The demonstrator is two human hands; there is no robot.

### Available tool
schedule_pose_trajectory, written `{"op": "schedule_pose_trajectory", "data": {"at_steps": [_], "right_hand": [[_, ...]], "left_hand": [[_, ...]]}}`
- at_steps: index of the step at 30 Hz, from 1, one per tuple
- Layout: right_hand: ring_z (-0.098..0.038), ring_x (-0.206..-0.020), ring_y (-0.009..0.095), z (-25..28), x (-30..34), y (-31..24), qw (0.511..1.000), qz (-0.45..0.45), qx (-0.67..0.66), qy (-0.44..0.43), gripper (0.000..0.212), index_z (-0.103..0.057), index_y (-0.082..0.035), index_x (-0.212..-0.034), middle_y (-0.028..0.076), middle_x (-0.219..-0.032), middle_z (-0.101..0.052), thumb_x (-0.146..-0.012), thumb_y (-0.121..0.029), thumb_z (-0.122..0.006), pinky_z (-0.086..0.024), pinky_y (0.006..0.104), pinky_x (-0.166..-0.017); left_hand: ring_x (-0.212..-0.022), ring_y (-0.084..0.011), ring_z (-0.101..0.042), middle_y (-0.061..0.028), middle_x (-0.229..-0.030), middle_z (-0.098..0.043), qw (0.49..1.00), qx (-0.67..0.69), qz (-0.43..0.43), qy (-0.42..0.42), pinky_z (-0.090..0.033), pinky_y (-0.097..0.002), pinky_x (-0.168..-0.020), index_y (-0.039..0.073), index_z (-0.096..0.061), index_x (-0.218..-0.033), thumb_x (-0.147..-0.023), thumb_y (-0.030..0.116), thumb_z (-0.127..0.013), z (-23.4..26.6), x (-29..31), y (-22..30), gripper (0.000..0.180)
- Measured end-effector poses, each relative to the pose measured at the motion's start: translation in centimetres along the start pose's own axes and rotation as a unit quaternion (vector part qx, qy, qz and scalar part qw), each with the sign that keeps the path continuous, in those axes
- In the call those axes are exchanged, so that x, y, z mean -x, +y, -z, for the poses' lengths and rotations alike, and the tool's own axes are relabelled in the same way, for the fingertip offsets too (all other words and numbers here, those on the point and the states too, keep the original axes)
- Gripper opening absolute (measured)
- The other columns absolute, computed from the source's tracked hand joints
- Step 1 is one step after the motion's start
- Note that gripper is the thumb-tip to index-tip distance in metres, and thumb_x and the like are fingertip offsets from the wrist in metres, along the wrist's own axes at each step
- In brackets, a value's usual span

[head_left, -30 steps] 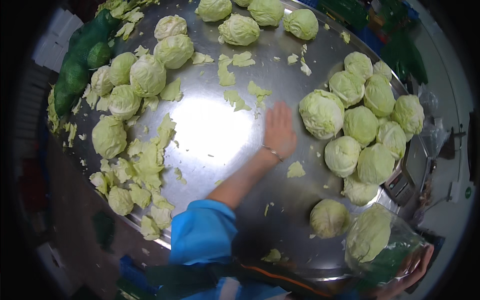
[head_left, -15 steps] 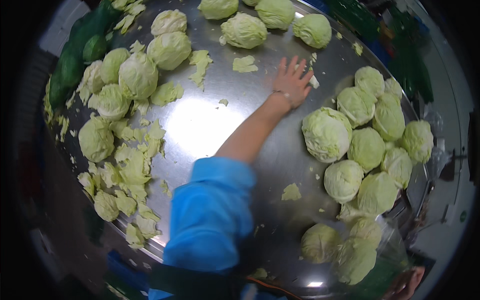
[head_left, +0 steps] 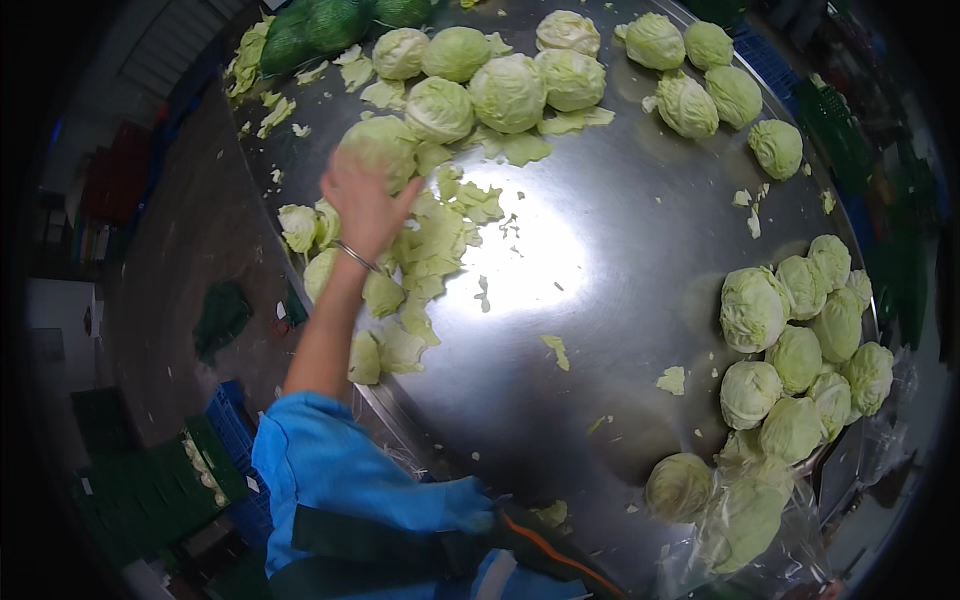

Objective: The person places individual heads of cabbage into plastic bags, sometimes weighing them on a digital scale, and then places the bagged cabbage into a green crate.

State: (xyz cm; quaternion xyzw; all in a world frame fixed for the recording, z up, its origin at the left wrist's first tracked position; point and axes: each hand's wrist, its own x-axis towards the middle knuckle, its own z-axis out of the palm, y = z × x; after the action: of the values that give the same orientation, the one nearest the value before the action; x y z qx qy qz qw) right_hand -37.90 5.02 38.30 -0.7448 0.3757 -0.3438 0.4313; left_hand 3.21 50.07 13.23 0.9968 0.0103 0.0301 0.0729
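My left hand (head_left: 366, 205) is at the near side of a pale green cabbage (head_left: 380, 150) on the left of the metal table (head_left: 620, 250). Its thumb lies along the right side and its blurred fingers curve over the left side, gripping it. Loose cabbage leaves (head_left: 437, 240) lie beside the wrist. More cabbages (head_left: 508, 93) sit right behind the held one. At the lower right edge only a skin-coloured sliver of my right hand (head_left: 829, 590) shows, its fingers hidden. Close by, a clear plastic bag (head_left: 800, 530) has a cabbage (head_left: 742, 520) in it.
A cluster of cabbages (head_left: 797, 358) stands at the right edge, and another group (head_left: 686, 105) at the back right. Green net sacks (head_left: 330, 25) lie at the far left. Green crates (head_left: 150, 510) and a blue crate (head_left: 232, 430) stand on the floor to the left.
My left hand has gone from the back middle of the table to a cabbage on the left and grips it. The view has swung left, and my right hand has almost left the picture.
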Motion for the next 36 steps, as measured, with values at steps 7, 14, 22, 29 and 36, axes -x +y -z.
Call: {"op": "schedule_pose_trajectory", "data": {"at_steps": [7,14,22,29,36], "right_hand": [[-0.034,-0.050,0.005,-4.8,3.0,-2.0,0.998,-0.060,-0.006,-0.033,0.009,-0.053,-0.004,-0.080,-0.002,-0.058,-0.040,-0.084,-0.012,-0.057,-0.025,0.0204,-0.047],[-0.034,-0.047,0.006,-4.0,3.8,-1.2,0.997,-0.069,-0.013,-0.019,0.011,-0.053,-0.005,-0.079,-0.002,-0.054,-0.040,-0.083,-0.014,-0.058,-0.025,0.0195,-0.045],[-0.034,-0.049,0.005,-9.2,5.3,-2.8,0.998,-0.020,-0.039,-0.051,0.005,-0.053,-0.006,-0.077,-0.002,-0.062,-0.043,-0.080,-0.007,-0.058,-0.022,0.0184,-0.044],[-0.041,-0.054,0.010,-5.7,6.0,-1.4,0.999,0.011,0.010,-0.029,0.016,-0.052,-0.002,-0.069,0.001,-0.062,-0.045,-0.083,-0.008,-0.054,-0.031,0.0230,-0.050],[-0.046,-0.066,0.006,-4.6,3.9,2.8,0.989,-0.019,-0.061,-0.137,0.014,-0.050,-0.004,-0.088,0.000,-0.075,-0.049,-0.088,-0.019,-0.052,-0.036,0.0174,-0.060]], "left_hand": [[-0.117,-0.0370,-0.041,-0.0264,-0.134,-0.028,0.950,0.269,0.089,0.133,-0.034,-0.0453,-0.097,0.008,-0.025,-0.134,-0.040,0.050,-0.085,-4.0,-8.3,-5.4,0.119],[-0.107,-0.0245,-0.053,-0.0149,-0.123,-0.045,0.712,0.702,-0.013,0.021,-0.047,-0.0367,-0.089,0.006,-0.024,-0.134,-0.065,0.015,-0.078,1.8,-3.2,-6.1,0.088],[-0.123,-0.0367,-0.033,-0.0231,-0.130,-0.033,0.743,0.596,-0.269,-0.143,-0.031,-0.0402,-0.103,-0.001,-0.025,-0.133,-0.056,0.041,-0.080,-6.0,8.4,20.0,0.103],[-0.125,-0.0423,-0.026,-0.0275,-0.132,-0.031,0.988,0.149,-0.017,0.032,-0.020,-0.0541,-0.101,0.004,-0.038,-0.128,-0.054,0.034,-0.081,-0.5,10.8,-0.3,0.090],[-0.115,-0.0278,-0.048,-0.0161,-0.123,-0.048,0.909,0.404,0.041,-0.094,-0.040,-0.0408,-0.095,0.009,-0.027,-0.136,-0.055,0.018,-0.081,3.3,9.9,-13.0,0.098]]}}
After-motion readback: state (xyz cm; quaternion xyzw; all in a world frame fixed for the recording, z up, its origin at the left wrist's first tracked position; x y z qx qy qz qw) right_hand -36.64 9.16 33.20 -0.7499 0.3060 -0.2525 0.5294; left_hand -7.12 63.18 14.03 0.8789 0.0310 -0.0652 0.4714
